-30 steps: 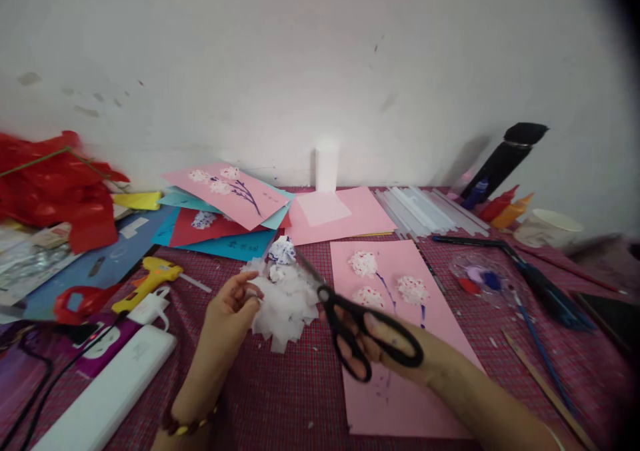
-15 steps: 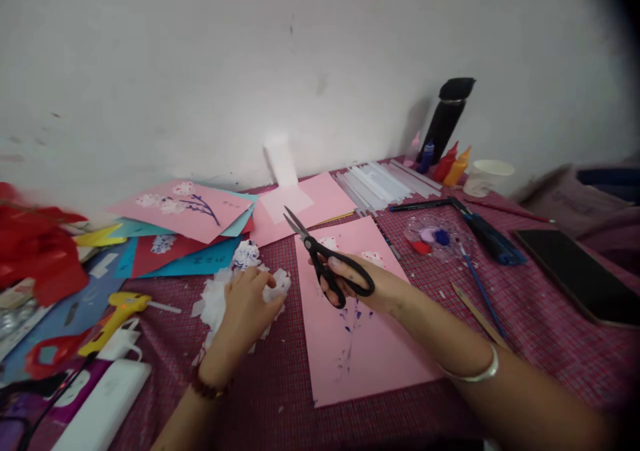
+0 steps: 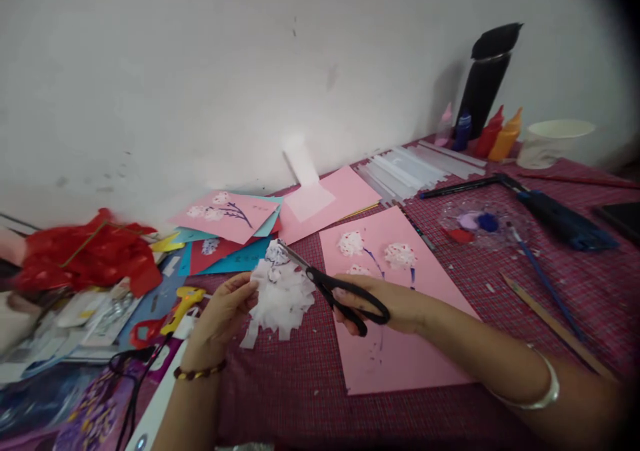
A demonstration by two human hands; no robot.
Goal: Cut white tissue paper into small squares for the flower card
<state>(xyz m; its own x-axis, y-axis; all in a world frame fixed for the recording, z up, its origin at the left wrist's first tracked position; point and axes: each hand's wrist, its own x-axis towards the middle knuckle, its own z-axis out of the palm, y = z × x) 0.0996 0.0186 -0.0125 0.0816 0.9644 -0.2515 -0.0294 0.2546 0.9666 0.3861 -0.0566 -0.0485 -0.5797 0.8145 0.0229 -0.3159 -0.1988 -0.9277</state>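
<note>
My right hand (image 3: 367,301) grips a pair of black-handled scissors (image 3: 333,284) above the edge of a pink sheet. The scissors' blades point up and left, almost closed, with their tips by a crumpled white paper ball (image 3: 277,252) that has dark marks. A heap of cut white tissue paper (image 3: 283,301) lies beneath the blades. At its left edge, the fingertips of my left hand (image 3: 225,304) are pinched on the white paper. On the pink sheet (image 3: 410,344) are white paper blossoms (image 3: 400,256) dotted red, with painted purple stems, partly hidden by my right hand.
Stacked cards with blossoms (image 3: 225,218) lie behind the heap. Left are a yellow glue gun (image 3: 184,308), red plastic (image 3: 90,254) and a power strip. Right are glue sticks (image 3: 405,171), a paint palette (image 3: 483,221), a brush (image 3: 547,281), a pencil (image 3: 555,321) and paint bottles (image 3: 505,134).
My left hand has drawn back from over the tissue heap to its left edge, fingers now pinched. The scissors have come lower, tips beside the crumpled ball. The view has turned left.
</note>
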